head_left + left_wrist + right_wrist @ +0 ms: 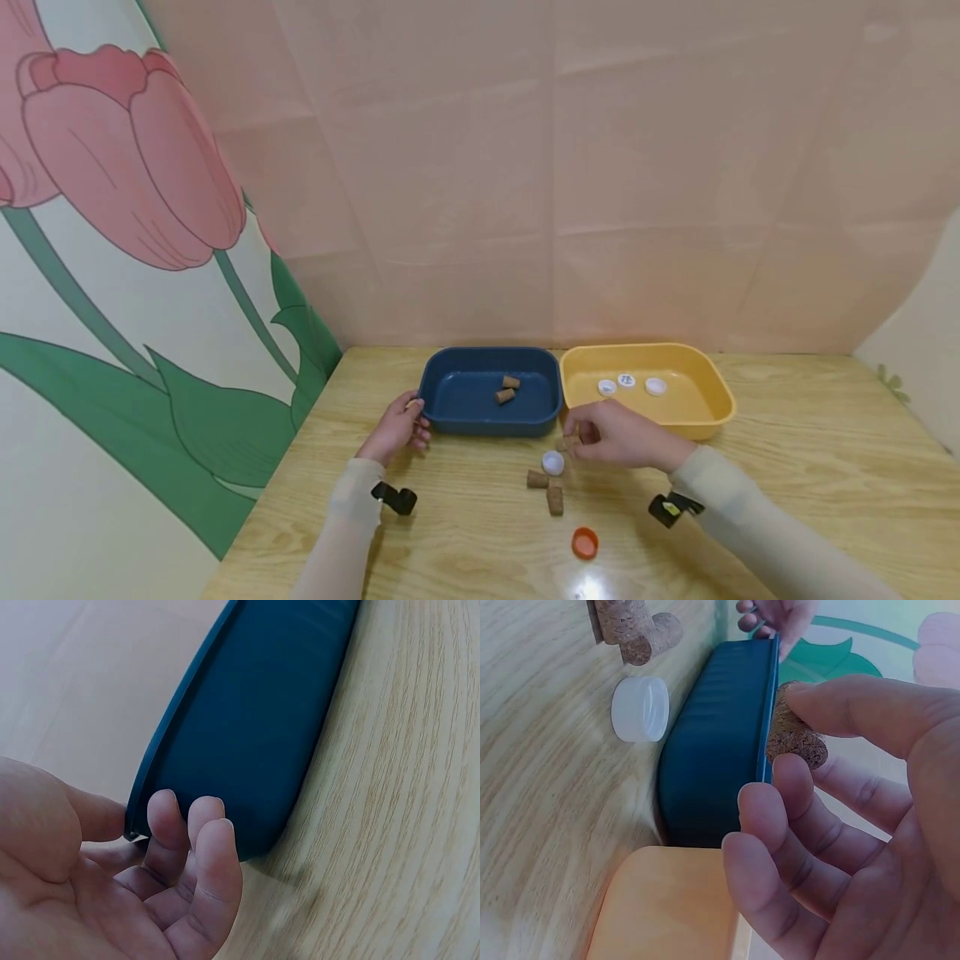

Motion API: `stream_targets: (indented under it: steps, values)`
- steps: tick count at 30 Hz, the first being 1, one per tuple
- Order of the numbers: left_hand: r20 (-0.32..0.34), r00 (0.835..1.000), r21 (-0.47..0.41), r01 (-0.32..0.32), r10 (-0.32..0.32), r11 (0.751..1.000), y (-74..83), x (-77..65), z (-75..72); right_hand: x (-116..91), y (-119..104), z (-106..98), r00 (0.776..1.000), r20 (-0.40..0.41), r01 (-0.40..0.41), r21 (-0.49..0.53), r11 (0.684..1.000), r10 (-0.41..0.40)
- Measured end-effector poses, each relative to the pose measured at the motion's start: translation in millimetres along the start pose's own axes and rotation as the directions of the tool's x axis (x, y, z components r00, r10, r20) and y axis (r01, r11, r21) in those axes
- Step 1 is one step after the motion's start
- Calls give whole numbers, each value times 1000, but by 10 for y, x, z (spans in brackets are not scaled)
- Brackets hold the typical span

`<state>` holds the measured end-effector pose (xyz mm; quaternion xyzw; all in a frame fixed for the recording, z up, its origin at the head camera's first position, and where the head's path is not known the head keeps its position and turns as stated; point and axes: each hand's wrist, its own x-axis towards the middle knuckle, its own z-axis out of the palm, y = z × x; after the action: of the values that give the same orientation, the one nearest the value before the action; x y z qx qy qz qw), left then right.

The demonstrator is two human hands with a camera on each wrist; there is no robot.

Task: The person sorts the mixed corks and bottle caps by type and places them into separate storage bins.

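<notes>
My left hand [397, 427] pinches the rim of the blue tray [487, 429] at its left end, thumb and a finger on the edge; in the left wrist view the other fingers are bent beside the tray's wall [240, 727]. Two corks lie inside the blue tray, the nearer cork [505, 397] close to the other. My right hand [618, 435] holds another cork [799, 735] between thumb and fingertips, near the front where the two trays meet. A white bottle cap [552, 462] lies on the table just left of that hand.
The yellow tray [693, 429] stands right of the blue one with three white caps in it, one cap [656, 387] to the right. Nearer on the table lie two corks, one cork [555, 501] upright in view, and an orange-red cap [585, 543]. A wall stands behind.
</notes>
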<state>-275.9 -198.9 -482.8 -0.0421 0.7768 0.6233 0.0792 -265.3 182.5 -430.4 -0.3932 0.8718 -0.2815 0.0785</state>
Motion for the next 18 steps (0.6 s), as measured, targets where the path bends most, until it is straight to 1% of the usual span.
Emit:
stream_targets:
  steps: [3, 10, 18]
  values:
    - [1, 1000, 0, 8, -8, 1000, 8, -1, 0, 20, -1, -8, 1000, -6, 5, -4, 1000, -5]
    - [8, 1000, -17, -6, 6, 1000, -19, 8, 1, 73, 17, -18, 999, -5, -33, 9, 999, 33]
    - [0, 1000, -23, -7, 7, 1000, -26, 20, -8, 190, -20, -65, 998, -25, -53, 3, 999, 53]
